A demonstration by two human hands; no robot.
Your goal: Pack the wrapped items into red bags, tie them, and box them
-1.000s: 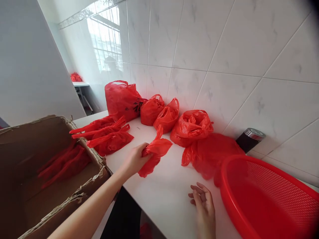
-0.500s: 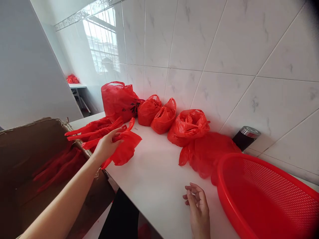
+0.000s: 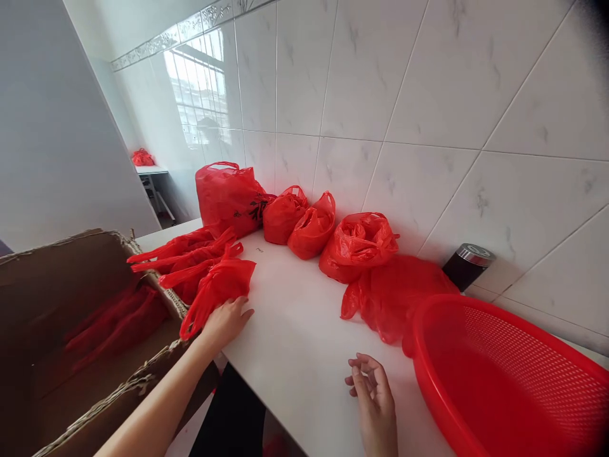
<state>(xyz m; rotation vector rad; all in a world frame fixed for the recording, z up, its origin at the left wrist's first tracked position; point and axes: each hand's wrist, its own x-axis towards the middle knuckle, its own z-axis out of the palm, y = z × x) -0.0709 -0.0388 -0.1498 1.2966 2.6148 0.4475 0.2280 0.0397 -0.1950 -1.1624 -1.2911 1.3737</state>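
Red plastic bag (image 3: 231, 279): thin, glossy, crumpled; broad flared end at right, gathered folds tapering towards cardboard box (image 3: 71, 263). Lay at left side of white table (image 3: 295, 336), next to similar flattened bags (image 3: 188, 257). My left hand (image 3: 227, 324): at bag's near edge, fingers extended, grip slack. My right hand (image 3: 373, 387): half-curled, loose, near red basket (image 3: 440, 381); whether resting on table, could not tell.
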